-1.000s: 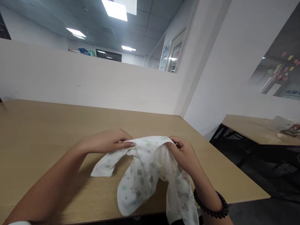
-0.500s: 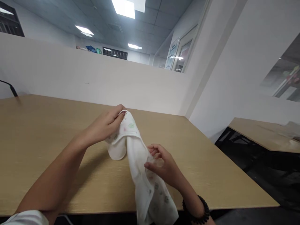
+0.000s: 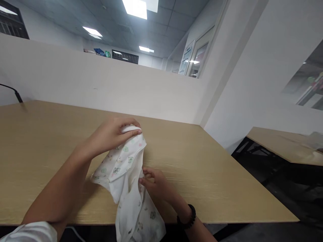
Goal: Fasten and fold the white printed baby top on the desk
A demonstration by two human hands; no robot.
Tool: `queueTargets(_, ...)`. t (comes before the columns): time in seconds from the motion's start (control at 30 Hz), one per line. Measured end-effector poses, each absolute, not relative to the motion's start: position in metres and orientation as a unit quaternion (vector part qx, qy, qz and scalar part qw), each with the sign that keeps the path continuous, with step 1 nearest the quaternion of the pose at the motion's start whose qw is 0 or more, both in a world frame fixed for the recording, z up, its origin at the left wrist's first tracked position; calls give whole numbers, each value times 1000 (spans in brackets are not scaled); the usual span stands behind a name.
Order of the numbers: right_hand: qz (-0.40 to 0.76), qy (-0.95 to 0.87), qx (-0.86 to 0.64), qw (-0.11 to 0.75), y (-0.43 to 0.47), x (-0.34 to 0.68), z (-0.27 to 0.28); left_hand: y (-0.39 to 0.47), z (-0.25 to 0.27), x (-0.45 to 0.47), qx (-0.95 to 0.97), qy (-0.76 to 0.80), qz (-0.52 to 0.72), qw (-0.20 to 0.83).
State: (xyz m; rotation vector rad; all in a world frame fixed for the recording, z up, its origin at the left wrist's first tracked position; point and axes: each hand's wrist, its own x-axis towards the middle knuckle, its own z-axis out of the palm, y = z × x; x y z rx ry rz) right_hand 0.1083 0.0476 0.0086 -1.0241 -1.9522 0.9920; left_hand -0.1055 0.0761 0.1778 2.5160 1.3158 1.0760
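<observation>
A white baby garment [image 3: 124, 168] with small animal prints hangs in loose folds over the table, its lower end drooping past the front edge. At its top, my left hand [image 3: 118, 134] is closed on the bunched cloth, thumb in front and fingers behind. Lower down, the fingers of my right hand [image 3: 156, 183] pinch the garment's right side edge. Small dark dots that look like snaps show along the lower opening. A black beaded bracelet [image 3: 188, 216] circles my right wrist. The fingertips behind the cloth are partly hidden.
Under the garment is a light wood table [image 3: 214, 174], with a low white partition [image 3: 141, 90] along its back. A black cable [image 3: 18, 96] stands at the far left. Another table [image 3: 277, 143] is to the right, beyond a gap, with a translucent item [image 3: 315, 139] on it.
The garment's top has come down slightly and its printed side has turned towards me, spreading to the left. My right hand has moved left and down along it, from loosely touching to pinching.
</observation>
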Motion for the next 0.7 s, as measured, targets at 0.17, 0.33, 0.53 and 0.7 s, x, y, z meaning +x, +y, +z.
queueTargets(0.17,367,-717,-422,417,57,108,9,75,182,-120,810,447,378,22)
queueTargets(0.33,175,-673,-508,508,59,142,53,70,186,-129,793,466,392,-27)
queueTargets(0.53,-7,-651,-535,538,41,179,128,62,180,-121,816,468,338,-14)
queueTargets(0.7,-71,-678,-553,480,21,205,148,71,177,-128,877,417,224,84)
